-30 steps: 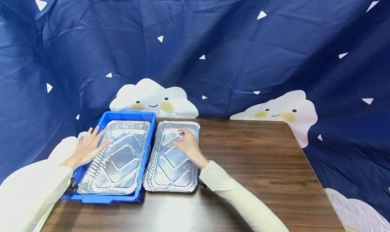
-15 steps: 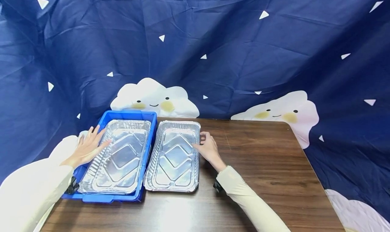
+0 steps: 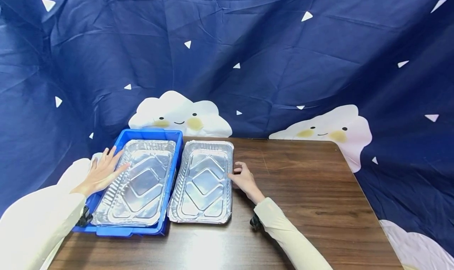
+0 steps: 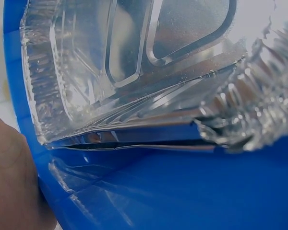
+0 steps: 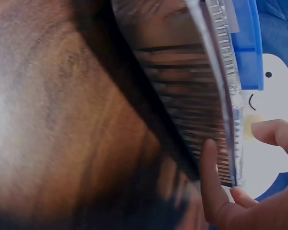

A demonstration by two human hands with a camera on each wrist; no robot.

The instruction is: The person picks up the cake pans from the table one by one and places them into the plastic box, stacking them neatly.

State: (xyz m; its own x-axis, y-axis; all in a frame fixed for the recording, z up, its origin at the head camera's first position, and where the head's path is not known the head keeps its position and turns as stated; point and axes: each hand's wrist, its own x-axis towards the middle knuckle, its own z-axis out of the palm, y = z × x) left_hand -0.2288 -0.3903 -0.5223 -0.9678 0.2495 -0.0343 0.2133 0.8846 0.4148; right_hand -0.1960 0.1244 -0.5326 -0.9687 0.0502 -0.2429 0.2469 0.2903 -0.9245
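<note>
In the head view my left hand (image 3: 101, 175) lies spread over the left side of the blue bin (image 3: 117, 231); the left wrist view has part of it beside the bin's blue wall (image 4: 53, 191). Inside the bin sits a foil tray (image 3: 143, 183), its rim bent and crumpled along one side. My right hand (image 3: 246, 182) is at the right edge of a second foil tray (image 3: 203, 183) on the table. Up close, a fingertip (image 5: 210, 146) meets that tray's ridged outer wall (image 5: 182, 91), while the thumb (image 5: 273, 132) stands apart from the rim.
The brown wooden table (image 3: 301, 187) extends to the right of the second tray. A dark blue curtain (image 3: 255, 45) with white clouds and triangles hangs behind it. The bin and second tray stand side by side.
My right hand has moved from above the second tray to its right edge, then slightly toward me. The left hand and both trays stay in place.
</note>
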